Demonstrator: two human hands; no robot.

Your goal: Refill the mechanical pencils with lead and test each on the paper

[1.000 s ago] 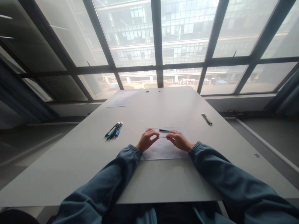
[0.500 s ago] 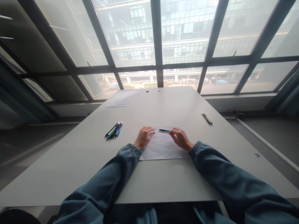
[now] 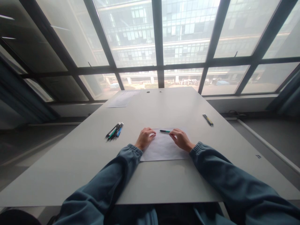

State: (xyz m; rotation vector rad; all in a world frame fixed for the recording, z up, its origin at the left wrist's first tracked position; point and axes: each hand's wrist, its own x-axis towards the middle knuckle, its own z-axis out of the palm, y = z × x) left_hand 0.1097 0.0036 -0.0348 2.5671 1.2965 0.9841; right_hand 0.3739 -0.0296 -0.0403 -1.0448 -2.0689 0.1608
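Observation:
My right hand (image 3: pixel 181 139) pinches a black and green pen (image 3: pixel 165 131), which lies almost level above a white sheet of paper (image 3: pixel 164 150) and points left. My left hand (image 3: pixel 145 138) rests at the sheet's left edge. Its fingers are curled, with thumb and forefinger brought together; whatever may be between them is too small to make out. A short gap separates the left fingertips from the pen's tip. The paper lies flat under both hands.
Several pens (image 3: pixel 114 132), black, green and blue, lie in a bunch on the left of the white table (image 3: pixel 164 184). Yellow and dark pens (image 3: pixel 207 119) lie at the right. Another paper sheet (image 3: pixel 119 100) lies at the far left corner. Windows rise beyond the table.
The small dark bit seen at my left fingertips no longer shows. My right hand and the pen stay nearly where they were.

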